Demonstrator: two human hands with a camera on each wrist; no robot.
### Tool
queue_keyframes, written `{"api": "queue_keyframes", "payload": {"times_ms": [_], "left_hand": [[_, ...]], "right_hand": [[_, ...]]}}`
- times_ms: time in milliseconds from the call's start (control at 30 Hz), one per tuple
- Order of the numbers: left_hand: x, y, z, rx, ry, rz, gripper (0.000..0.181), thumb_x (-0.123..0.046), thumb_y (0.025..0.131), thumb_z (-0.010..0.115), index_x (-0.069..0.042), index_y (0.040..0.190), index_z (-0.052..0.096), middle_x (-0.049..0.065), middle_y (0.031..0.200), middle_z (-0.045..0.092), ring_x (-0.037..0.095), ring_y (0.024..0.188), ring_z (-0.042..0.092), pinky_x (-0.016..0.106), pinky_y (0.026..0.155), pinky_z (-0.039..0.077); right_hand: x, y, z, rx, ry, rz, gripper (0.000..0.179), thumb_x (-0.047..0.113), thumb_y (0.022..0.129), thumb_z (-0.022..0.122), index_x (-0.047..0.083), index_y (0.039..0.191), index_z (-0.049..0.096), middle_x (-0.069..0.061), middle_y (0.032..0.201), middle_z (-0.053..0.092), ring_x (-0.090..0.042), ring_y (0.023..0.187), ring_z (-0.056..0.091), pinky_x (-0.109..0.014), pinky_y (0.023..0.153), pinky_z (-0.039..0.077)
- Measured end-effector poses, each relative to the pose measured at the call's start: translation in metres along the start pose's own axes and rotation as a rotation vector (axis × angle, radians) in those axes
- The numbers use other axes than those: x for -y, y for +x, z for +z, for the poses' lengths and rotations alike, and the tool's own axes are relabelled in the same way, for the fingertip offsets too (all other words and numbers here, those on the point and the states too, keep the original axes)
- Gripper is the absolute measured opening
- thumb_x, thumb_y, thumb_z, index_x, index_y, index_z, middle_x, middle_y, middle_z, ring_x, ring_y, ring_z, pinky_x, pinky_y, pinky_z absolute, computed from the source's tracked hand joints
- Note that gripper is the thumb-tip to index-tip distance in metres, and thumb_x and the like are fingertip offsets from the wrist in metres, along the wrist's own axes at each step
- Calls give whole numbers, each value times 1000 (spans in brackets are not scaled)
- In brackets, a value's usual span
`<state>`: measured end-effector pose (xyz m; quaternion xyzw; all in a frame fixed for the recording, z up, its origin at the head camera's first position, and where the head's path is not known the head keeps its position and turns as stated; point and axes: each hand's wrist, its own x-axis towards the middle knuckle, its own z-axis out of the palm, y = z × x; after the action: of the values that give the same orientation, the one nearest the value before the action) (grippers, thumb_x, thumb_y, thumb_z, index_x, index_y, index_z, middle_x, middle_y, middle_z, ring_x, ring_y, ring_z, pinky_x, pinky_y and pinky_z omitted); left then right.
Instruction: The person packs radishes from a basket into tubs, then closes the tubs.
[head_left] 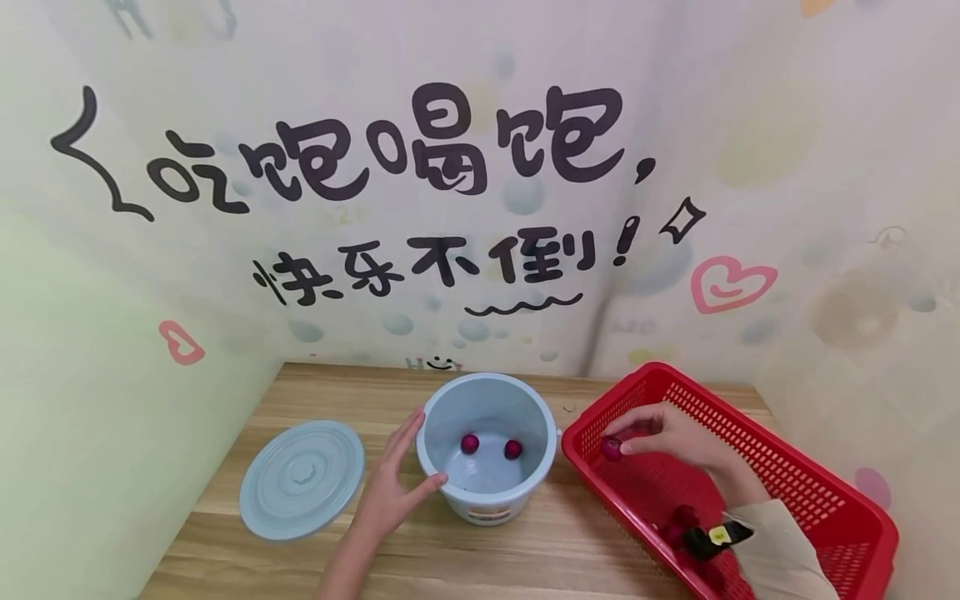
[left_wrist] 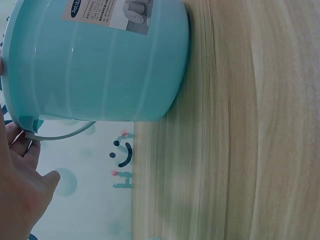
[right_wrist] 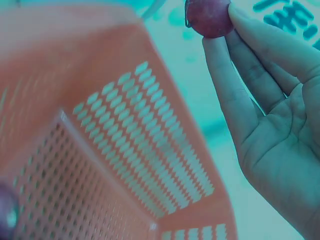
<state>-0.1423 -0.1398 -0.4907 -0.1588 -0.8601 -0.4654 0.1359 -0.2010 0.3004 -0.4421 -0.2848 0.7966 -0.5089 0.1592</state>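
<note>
A light blue bucket [head_left: 487, 502] stands upright on the table, with two dark red plums [head_left: 469, 443] on its bottom. My left hand [head_left: 390, 492] rests against the left side of its rim, fingers and thumb spread and fairly straight. The bucket's thin handle [left_wrist: 70, 133] hangs close to those fingers in the left wrist view. Between thumb and fingertips, my right hand [head_left: 667, 437] pinches another plum [right_wrist: 210, 17] by its sides. That hand is over the near-left part of a red perforated basket [head_left: 873, 533]. More plums [head_left: 684, 518] lie inside the basket, partly hidden by the right wrist.
A round light blue lid [head_left: 303, 479] lies on the wooden table [head_left: 420, 554], left of the bucket. Behind the table stands a wall [head_left: 450, 333] with black lettering. The basket's raised rim comes close to the bucket's right side.
</note>
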Motion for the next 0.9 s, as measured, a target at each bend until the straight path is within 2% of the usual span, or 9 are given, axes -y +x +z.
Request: {"api": "queue_keyframes", "payload": {"times_ms": [167,267,367,567,667,767,900], "left_hand": [[-1,0,-1,-4,-3,19,87,-29,78,82,-14,153,40,12,159,39,44,143,40,70,107,40],[-1,0,-1,-9,6,24,87,-29,78,82,-15,153,40,11,159,39,44,142,40,70,106,40],[-1,0,-1,-10,9,26,88,-29,78,82,-16,153,40,10,159,39,44,142,40,70,106,40],[-1,1,-1,-4,-2,24,88,-29,78,83,-16,153,40,10,160,39,43,143,40,70,107,40],[-1,1,-1,-5,-2,23,88,-29,78,83,-16,153,40,10,160,39,42,143,40,69,107,40],[-1,1,-1,-6,-5,23,87,-28,78,83,-16,153,40,9,160,39,42,143,40,68,108,40],[-1,0,-1,-6,-7,15,87,-28,78,83,-16,153,40,8,160,39,42,144,40,69,108,40]], "right_hand": [[18,17,9,12,21,-24,32,7,90,71,-4,120,68,-6,111,76,-11,96,73,-26,82,63],[27,29,16,18,46,-21,34,8,89,72,-2,121,68,-11,114,75,-12,100,72,-28,83,63],[35,40,22,29,64,-27,34,10,89,73,1,121,69,-13,116,74,-13,102,72,-29,84,63],[44,57,35,74,121,-62,39,10,90,72,-8,123,64,-11,115,75,-21,98,73,-31,83,63],[44,64,40,85,138,-62,39,9,90,72,-9,123,64,-10,113,75,-20,96,73,-34,82,64],[44,68,46,70,136,-55,36,9,90,71,-7,122,66,-14,113,75,-17,94,73,-35,82,64],[46,72,54,-8,100,-30,31,12,92,71,-1,120,69,-20,114,73,-12,92,73,-28,82,63]]}}
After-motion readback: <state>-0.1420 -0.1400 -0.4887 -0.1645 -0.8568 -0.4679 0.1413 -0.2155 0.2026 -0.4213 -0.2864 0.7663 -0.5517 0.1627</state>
